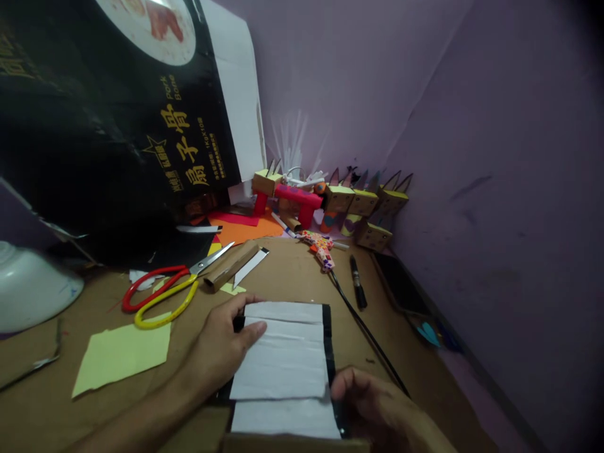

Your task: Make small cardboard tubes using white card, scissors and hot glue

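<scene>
A black panel faced with overlapping white paper strips lies in front of me, its near end at a brown cardboard edge. My left hand grips the panel's left side, thumb on top of the paper and fingers around the far left corner. At the right edge is my right hand, slightly blurred, its fingers curled in against the black border. Whether those fingers pinch anything is hidden. Left of the panel lie red-and-yellow-handled scissors and a pale yellow paper piece.
Beyond the panel are a cardboard tube, a white strip, a black marker and a glue gun with its cord. Small box figures stand along the wall. A large black carton leans at left, near a white container.
</scene>
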Demonstrator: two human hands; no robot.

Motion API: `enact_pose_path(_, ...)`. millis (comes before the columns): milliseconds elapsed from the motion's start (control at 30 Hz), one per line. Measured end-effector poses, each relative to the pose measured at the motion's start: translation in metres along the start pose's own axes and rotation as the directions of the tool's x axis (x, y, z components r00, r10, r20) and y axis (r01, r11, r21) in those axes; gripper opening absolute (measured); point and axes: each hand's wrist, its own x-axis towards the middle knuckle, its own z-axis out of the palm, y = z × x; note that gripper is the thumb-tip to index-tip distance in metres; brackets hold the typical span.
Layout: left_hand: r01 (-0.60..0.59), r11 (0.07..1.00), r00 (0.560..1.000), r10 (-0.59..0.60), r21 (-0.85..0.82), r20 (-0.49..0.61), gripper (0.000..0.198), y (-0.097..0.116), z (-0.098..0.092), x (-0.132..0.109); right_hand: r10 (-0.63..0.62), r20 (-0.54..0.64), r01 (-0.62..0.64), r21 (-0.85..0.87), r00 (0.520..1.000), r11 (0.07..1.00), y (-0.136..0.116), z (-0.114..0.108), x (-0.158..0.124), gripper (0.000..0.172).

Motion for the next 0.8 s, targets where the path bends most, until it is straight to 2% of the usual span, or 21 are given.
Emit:
enact_pose_path(100, -0.134, 0.99, 0.991, 0.135, 0.042, -0.023, 0.028, 0.002, 0.0, 0.0, -0.106, 0.028, 0.11, -0.247, 0.994, 0.963, -0.009, 0.007, -0.006, 0.016)
enact_pose_path(167, -0.176, 0.982, 0.983, 0.179, 0.063, -0.042, 0.028, 0.0, 0.0, 0.0, -0.173, 0.043, 0.178, -0.327, 0.984, 0.928, -0.014, 0.013, -0.005, 0.037)
enact_pose_path(267, -0.13, 0.989, 0.986, 0.137, 0.076, -0.097, 0.031, -0.002, -0.001, 0.003, -0.228, 0.036, 0.227, -0.314, 0.973, 0.922, -0.017, 0.022, 0.002, 0.067)
enact_pose_path(367, -0.074, 0.995, 0.992, 0.081, 0.067, -0.095, 0.033, -0.003, -0.001, 0.006, -0.268, 0.027, 0.264, -0.3, 0.963, 0.917, -0.013, 0.028, 0.009, 0.078)
enact_pose_path(533, -0.098, 0.994, 0.991, 0.101, 0.044, -0.087, 0.03, -0.003, 0.001, 0.007, -0.297, 0.048, 0.298, -0.272, 0.954, 0.915, -0.01, 0.029, 0.015, 0.075)
enact_pose_path(667, -0.157, 0.987, 0.985, 0.158, 0.031, -0.071, 0.023, -0.001, 0.004, 0.001, -0.334, 0.06, 0.339, -0.232, 0.94, 0.912, -0.015, 0.03, 0.023, 0.064)
enact_pose_path(800, -0.18, 0.983, 0.983, 0.179, -0.024, -0.046, 0.019, -0.002, 0.01, -0.007, -0.352, -0.073, 0.325, -0.25, 0.933, 0.912, -0.022, 0.039, 0.034, 0.052)
